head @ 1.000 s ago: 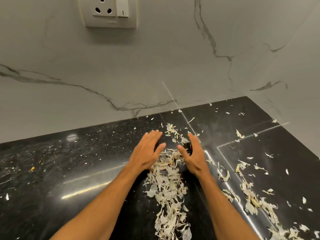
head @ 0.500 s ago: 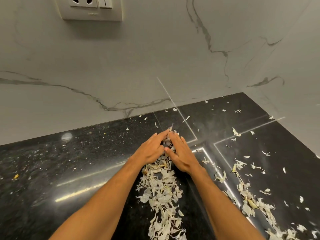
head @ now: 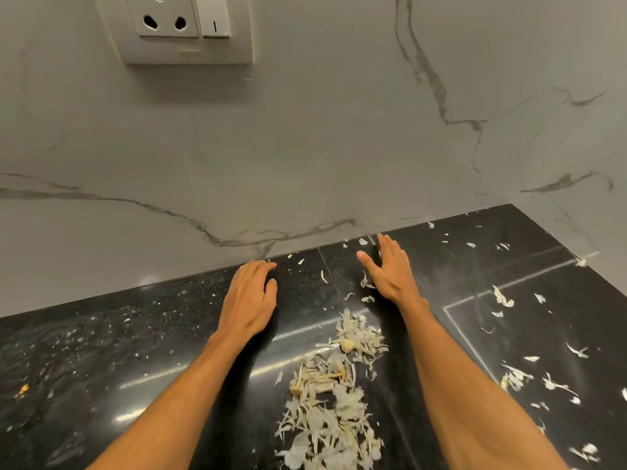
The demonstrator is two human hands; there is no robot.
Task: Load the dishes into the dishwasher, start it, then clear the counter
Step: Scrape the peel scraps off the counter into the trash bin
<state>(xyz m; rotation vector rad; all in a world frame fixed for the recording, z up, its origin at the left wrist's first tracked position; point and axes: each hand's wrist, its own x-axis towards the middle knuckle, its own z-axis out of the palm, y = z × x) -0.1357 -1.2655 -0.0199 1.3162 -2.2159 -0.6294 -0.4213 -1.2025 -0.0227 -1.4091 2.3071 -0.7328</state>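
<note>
Black speckled surface (head: pixel 101 351), glossy, meets a grey-veined marble wall (head: pixel 305 147) at the far side and on the right. Both arms reach in from the near edge.

Left hand (head: pixel 249 300): palm down, fingers a bit curled, fingertips on the surface close to the wall line. Grip loose, holds nothing.

Right hand (head: pixel 390 269): fingers straight and together, thumb spread out to the left, fingertips almost at the wall. Grip wide, holds nothing. Can't tell if the palm lies flat or is raised a little.

The hands are well apart, with a bare strip of surface between them.

Peel pile (head: pixel 332 401): pale, papery scraps in a long heap on the surface between the two forearms, on the near side of both hands, running toward the near edge. Neither hand touches it. A few small scraps lie just beside the right hand's thumb.

Loose flakes (head: pixel 515 378) are scattered over the right part of the surface, some up to the far right corner. Orange crumb (head: pixel 23 389) at the far left.

Socket plate (head: pixel 183 25) on the wall top left, with switch (head: pixel 214 15) at its right.
</note>
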